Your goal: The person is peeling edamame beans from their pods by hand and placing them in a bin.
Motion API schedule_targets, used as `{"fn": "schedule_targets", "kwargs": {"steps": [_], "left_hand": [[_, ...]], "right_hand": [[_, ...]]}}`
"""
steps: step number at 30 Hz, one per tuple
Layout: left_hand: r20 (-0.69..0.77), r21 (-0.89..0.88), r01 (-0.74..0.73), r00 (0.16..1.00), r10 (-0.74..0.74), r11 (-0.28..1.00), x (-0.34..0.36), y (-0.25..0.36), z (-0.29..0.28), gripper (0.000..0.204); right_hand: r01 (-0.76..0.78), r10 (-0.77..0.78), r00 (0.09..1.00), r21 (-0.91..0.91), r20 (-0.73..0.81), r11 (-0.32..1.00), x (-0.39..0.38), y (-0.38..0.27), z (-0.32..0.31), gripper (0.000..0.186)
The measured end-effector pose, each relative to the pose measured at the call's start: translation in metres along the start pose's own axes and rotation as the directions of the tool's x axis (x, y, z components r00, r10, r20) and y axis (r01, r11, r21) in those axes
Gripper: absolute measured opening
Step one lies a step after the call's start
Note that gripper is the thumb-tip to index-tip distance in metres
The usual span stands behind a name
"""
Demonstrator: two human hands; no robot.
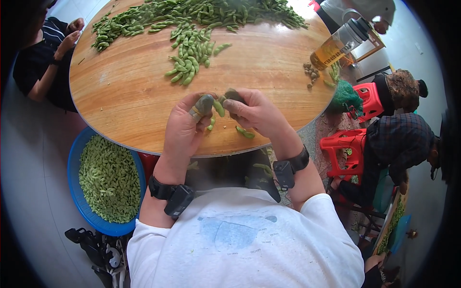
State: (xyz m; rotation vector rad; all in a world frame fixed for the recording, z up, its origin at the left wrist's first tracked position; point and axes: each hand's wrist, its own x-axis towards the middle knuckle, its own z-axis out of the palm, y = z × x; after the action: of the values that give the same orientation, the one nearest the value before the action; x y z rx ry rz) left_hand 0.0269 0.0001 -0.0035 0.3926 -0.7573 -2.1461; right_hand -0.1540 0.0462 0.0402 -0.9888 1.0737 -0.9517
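My left hand [189, 120] and my right hand [252, 110] meet above the near part of the round wooden table [110, 89], pinched around a green soybean pod [218, 108]. Dark greenish coverings show on some of my fingertips. A loose pod [245, 132] lies under my right hand, and another is partly visible below the held one. Farther back, a cluster of pods [185, 67] leads into a long heap of pods [216, 14] along the far side of the table.
A blue basin of shelled beans [105, 177] sits low at left. A bottle [331, 48], small brown pieces [309, 72] and a green mesh bag [348, 98] are at right, near red stools [343, 149]. Co-workers sit at left [48, 67] and right [398, 149].
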Motion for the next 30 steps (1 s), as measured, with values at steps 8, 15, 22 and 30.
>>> {"fn": "schedule_targets", "kwargs": {"steps": [8,15,22,30], "left_hand": [[0.18,-0.266,-0.05,0.979,0.101,0.963,-0.01,0.01,0.013,0.028],[0.076,0.086,-0.014,0.997,0.007,0.996,-0.011,0.007,0.018,0.018],[-0.183,0.091,-0.176,0.964,0.19,0.98,-0.005,-0.004,0.01,0.018],[-0.103,0.46,-0.221,0.949,0.299,0.86,-0.004,0.001,0.015,0.016]], "right_hand": [[0.136,-0.132,0.987,-0.033,0.088,0.99,-0.018,0.004,-0.001,0.012],[0.305,-0.462,0.814,-0.418,-0.351,0.856,-0.01,0.003,0.003,0.017],[0.052,-0.054,0.998,-0.054,-0.029,0.997,-0.021,0.009,0.023,0.021],[-0.043,0.041,0.999,0.107,0.019,0.993,-0.013,0.016,0.02,0.02]]}}
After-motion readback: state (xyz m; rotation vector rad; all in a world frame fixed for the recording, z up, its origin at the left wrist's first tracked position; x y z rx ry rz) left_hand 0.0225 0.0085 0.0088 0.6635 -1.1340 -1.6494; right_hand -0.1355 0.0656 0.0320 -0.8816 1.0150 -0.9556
